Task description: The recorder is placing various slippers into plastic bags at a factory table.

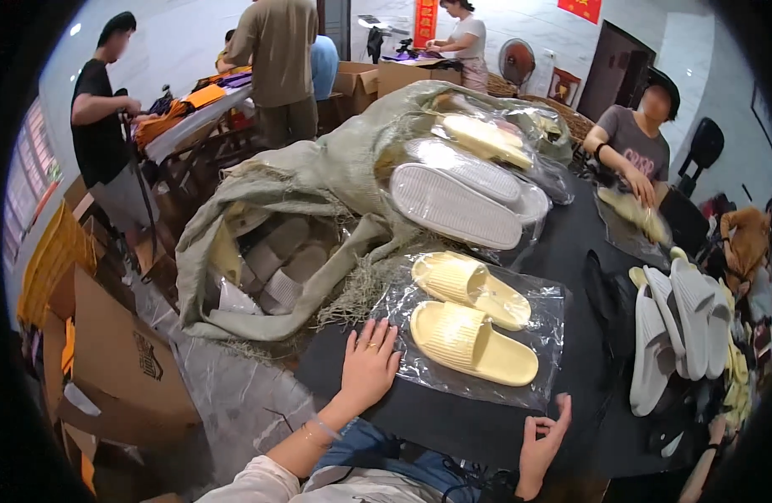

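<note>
Yellow slippers: a pair (449, 335) side by side in a clear bag (550, 360), flat near the near edge of the black surface (457, 423).
Left hand: palm down (370, 369) at the bag's left edge, near the surface's near left corner; grip slightly spread, pinching nothing.
Right hand: raised (545, 448) by the surface's near edge, just beside the bag's near right corner; grip loosely parted, forefinger extended, nothing in it.
Sack: green, bulky (335, 172), along the surface's left side, its open mouth showing grey slippers (298, 281).
White slippers: wrapped pair (457, 205) against the sack.
Loose slippers: pale group (692, 314) toward the surface's right edge.
Co-worker: seated (633, 151) beyond the far right corner, one hand over wrapped yellow footwear (633, 214).
</note>
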`<act>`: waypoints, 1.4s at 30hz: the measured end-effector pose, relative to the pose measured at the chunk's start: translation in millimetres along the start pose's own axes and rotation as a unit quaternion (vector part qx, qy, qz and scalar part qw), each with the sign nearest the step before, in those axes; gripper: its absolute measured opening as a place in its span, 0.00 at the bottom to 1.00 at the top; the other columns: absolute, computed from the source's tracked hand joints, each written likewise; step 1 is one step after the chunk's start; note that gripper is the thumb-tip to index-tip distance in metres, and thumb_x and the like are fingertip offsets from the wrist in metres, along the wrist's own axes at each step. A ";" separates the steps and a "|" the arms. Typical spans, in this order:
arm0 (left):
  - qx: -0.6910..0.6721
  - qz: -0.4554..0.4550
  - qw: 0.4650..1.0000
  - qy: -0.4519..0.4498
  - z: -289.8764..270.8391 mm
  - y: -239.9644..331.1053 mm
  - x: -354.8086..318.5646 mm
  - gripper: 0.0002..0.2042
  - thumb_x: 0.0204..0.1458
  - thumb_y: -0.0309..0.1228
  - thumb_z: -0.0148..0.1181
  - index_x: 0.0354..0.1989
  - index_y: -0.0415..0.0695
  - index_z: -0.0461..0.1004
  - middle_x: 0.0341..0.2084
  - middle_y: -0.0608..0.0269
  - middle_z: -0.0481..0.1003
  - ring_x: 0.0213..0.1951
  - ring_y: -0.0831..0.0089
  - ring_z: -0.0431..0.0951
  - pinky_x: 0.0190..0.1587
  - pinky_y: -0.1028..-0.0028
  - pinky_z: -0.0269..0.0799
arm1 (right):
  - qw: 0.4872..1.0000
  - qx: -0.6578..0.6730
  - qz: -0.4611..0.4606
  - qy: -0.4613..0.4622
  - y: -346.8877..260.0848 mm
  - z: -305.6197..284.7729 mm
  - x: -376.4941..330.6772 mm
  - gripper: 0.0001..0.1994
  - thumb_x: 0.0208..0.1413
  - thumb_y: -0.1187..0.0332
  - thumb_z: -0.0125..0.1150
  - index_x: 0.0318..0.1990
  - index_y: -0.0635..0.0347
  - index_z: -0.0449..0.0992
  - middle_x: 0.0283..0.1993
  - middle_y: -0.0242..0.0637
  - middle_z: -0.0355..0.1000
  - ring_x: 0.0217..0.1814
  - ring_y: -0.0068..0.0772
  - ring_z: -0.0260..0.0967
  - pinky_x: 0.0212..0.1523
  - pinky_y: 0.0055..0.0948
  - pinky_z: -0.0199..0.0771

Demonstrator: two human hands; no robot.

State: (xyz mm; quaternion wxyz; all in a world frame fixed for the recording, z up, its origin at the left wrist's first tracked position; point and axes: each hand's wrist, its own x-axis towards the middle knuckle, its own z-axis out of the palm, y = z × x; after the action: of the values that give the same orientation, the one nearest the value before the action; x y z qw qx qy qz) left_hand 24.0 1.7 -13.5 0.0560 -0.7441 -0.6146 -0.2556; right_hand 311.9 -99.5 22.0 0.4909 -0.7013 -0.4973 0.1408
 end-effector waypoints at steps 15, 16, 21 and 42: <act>-0.048 -0.226 0.966 0.113 2.3 -16.7 -19.2 0.14 0.47 0.32 0.58 0.38 0.37 0.67 0.45 0.45 0.65 0.55 0.53 0.60 0.54 0.57 0.51 | 0.977 -0.160 -0.053 -0.129 24.8 -24.3 9.8 0.22 0.45 0.60 0.67 0.48 0.56 0.73 0.46 0.41 0.63 0.46 0.42 0.64 0.45 0.34 0.67; -0.074 -0.249 0.960 0.102 -1.3 -15.1 -16.8 0.12 0.49 0.33 0.57 0.36 0.38 0.66 0.45 0.46 0.65 0.55 0.53 0.61 0.53 0.57 0.51 | 0.963 -0.213 -0.090 -0.141 26.3 -25.8 11.1 0.24 0.43 0.58 0.69 0.49 0.55 0.73 0.47 0.40 0.63 0.48 0.42 0.64 0.46 0.35 0.66; -0.121 -0.310 0.938 0.101 -4.1 -18.9 -11.2 0.09 0.55 0.33 0.51 0.36 0.40 0.65 0.46 0.51 0.66 0.55 0.55 0.61 0.54 0.59 0.51 | 0.967 -0.201 -0.117 -0.107 49.5 -21.5 10.7 0.29 0.48 0.55 0.65 0.58 0.52 0.66 0.40 0.34 0.66 0.26 0.27 0.66 0.33 0.26 0.69; -0.112 -0.160 0.974 0.114 -17.3 -11.7 -9.0 0.08 0.45 0.22 0.57 0.35 0.44 0.74 0.37 0.59 0.68 0.54 0.56 0.65 0.53 0.60 0.51 | 0.838 0.083 -0.444 0.306 -128.0 -104.5 4.7 0.35 0.61 0.64 0.48 0.70 0.53 0.35 0.20 0.38 0.63 0.19 0.27 0.59 0.22 0.24 0.58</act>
State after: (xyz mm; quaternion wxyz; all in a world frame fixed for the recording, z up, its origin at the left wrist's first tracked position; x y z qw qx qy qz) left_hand 6.6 -10.3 -5.3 -0.0001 -0.6034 -0.6830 -0.4117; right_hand 314.1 -149.9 179.5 0.6847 -0.3693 -0.5659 -0.2731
